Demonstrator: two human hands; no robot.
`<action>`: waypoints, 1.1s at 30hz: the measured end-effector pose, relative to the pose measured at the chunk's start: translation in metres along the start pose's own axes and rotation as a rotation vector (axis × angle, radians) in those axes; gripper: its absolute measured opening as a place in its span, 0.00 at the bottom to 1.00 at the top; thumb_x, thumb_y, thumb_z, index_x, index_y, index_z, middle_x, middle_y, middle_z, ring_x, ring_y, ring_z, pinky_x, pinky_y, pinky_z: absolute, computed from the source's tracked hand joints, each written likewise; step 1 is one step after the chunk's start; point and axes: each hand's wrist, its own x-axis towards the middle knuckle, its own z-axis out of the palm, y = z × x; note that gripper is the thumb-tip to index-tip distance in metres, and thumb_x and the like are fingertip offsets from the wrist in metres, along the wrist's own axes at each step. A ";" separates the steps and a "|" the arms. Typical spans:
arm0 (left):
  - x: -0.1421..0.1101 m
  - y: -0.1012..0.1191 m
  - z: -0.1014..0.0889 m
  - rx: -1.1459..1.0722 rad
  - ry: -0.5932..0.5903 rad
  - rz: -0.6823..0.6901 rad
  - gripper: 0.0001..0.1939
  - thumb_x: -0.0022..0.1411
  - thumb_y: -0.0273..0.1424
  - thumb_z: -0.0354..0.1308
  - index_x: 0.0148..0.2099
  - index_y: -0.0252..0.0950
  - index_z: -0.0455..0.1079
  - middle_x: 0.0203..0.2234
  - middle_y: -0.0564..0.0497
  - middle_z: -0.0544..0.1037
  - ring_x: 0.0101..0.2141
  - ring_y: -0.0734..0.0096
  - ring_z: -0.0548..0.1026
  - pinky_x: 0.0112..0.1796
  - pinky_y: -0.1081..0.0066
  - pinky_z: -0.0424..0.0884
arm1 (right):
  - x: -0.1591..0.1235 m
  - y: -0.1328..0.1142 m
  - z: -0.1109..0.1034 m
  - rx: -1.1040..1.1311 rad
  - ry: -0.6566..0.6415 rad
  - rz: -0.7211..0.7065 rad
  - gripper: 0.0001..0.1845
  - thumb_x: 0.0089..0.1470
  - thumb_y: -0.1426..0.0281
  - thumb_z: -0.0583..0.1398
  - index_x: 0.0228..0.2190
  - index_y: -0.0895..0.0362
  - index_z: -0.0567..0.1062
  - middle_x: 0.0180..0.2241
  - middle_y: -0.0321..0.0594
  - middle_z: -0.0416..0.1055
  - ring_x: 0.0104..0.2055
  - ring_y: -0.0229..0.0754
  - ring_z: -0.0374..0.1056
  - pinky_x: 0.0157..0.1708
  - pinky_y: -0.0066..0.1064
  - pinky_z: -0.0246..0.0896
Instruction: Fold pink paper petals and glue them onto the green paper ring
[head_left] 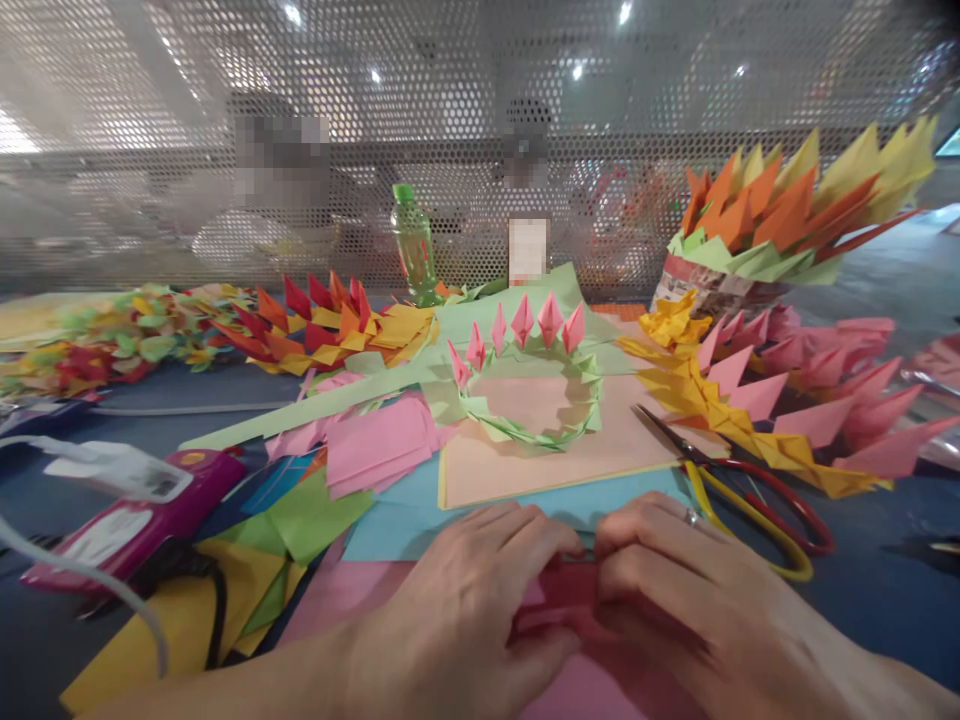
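At the near edge, my left hand (472, 590) and my right hand (682, 590) curl toward each other around a small piece of pink-red paper (561, 592). Fingers of both hands are bent onto it and hide most of its shape. A ring shows on my right hand. Beneath them lie pink sheets (585, 690) and a blue sheet (397, 520). Just beyond stands a folded green paper ring (540, 438) with several pink pointed pieces along its far side, resting on peach paper (480, 470). Scissors (720, 485) with red and yellow handles lie past my right hand.
Left are a purple power strip (217, 475) with a white plug (120, 465), green paper (315, 520) and pink slips (379, 445). Folded yellow and pink chains (810, 420) lie right. A green-capped bottle (414, 245) stands before a perforated metal screen (450, 90); blurred people appear behind it.
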 end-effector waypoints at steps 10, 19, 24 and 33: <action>0.001 -0.002 -0.008 0.114 0.169 0.243 0.05 0.61 0.24 0.63 0.38 0.34 0.69 0.39 0.48 0.76 0.41 0.66 0.72 0.44 0.65 0.67 | -0.002 -0.002 -0.008 -0.036 0.012 -0.059 0.09 0.56 0.79 0.62 0.38 0.56 0.74 0.37 0.39 0.76 0.40 0.43 0.68 0.42 0.33 0.64; 0.005 -0.003 -0.010 -0.041 0.160 0.298 0.03 0.62 0.24 0.61 0.37 0.33 0.69 0.32 0.49 0.77 0.36 0.67 0.73 0.42 0.64 0.67 | 0.002 0.008 -0.012 -0.098 0.106 -0.142 0.17 0.53 0.85 0.54 0.36 0.54 0.74 0.39 0.34 0.78 0.44 0.38 0.70 0.50 0.31 0.56; 0.001 -0.007 -0.009 -0.171 0.203 0.299 0.10 0.59 0.19 0.51 0.37 0.33 0.72 0.29 0.49 0.77 0.33 0.67 0.73 0.38 0.64 0.68 | 0.001 0.009 -0.002 -0.137 0.030 -0.149 0.13 0.59 0.79 0.55 0.39 0.54 0.76 0.36 0.35 0.78 0.41 0.41 0.70 0.48 0.34 0.57; -0.002 -0.003 -0.003 -0.101 0.177 0.034 0.12 0.57 0.17 0.53 0.37 0.34 0.74 0.28 0.51 0.76 0.32 0.67 0.73 0.36 0.65 0.66 | 0.000 0.000 0.003 -0.136 -0.046 -0.162 0.09 0.60 0.78 0.57 0.32 0.55 0.75 0.35 0.37 0.77 0.41 0.42 0.70 0.45 0.36 0.60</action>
